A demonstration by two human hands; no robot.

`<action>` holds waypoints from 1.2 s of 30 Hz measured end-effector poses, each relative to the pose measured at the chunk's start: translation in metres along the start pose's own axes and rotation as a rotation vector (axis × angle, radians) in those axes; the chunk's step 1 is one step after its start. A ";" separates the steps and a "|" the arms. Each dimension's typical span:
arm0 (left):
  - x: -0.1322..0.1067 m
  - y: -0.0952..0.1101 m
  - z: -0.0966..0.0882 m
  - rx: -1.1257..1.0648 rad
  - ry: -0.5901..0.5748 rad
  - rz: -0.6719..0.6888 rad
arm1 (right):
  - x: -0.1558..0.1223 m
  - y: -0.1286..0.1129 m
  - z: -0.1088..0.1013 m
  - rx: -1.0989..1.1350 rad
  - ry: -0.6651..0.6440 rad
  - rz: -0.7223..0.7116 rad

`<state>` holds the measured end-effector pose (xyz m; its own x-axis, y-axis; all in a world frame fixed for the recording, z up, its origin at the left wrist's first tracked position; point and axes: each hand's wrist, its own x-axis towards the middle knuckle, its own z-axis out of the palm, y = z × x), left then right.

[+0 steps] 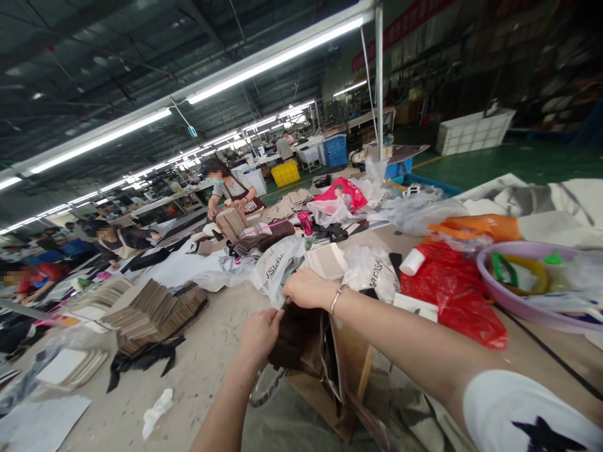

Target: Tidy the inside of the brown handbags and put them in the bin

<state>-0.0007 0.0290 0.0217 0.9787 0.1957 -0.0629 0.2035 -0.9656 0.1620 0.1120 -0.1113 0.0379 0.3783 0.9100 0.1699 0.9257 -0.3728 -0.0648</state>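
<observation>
A dark brown bag (299, 336) stands in front of me at the table's near edge, its tan side panels spread below and a braided handle hanging at its left. My left hand (260, 334) pinches the bag's far upper edge at the left corner. Close beside it, my right hand (308, 290), with a silver bangle at the wrist, is closed on the same edge. The bag's inside is mostly dark, and my right forearm covers part of its right side.
Brown stacked panels (153, 314) lie on the table (207, 376) at left, near a crumpled white scrap (157, 412). Clear plastic bags (372, 271), a red plastic bag (440, 289) and a purple basin (485, 276) crowd the right. Across the table, a co-worker (233, 191) handles brown pieces.
</observation>
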 end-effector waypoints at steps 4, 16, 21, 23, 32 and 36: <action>0.008 0.007 -0.007 -0.089 -0.014 0.101 | 0.001 0.002 0.002 -0.009 -0.003 0.002; 0.033 0.009 0.010 -0.043 0.105 0.078 | -0.030 0.021 -0.022 0.081 0.041 0.116; 0.032 0.009 0.009 -0.031 0.101 0.053 | -0.030 0.019 -0.012 0.011 0.046 0.125; 0.032 0.010 0.010 -0.024 0.101 0.055 | -0.028 0.020 -0.008 -0.004 0.054 0.128; 0.031 0.010 0.013 -0.048 0.115 0.072 | -0.021 0.026 -0.010 -0.031 0.091 0.098; 0.029 0.013 0.012 -0.042 0.114 0.055 | -0.022 0.024 -0.008 -0.054 0.107 0.171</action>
<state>0.0301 0.0201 0.0105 0.9849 0.1631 0.0590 0.1480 -0.9678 0.2034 0.1261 -0.1423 0.0406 0.5247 0.8092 0.2645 0.8453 -0.5319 -0.0496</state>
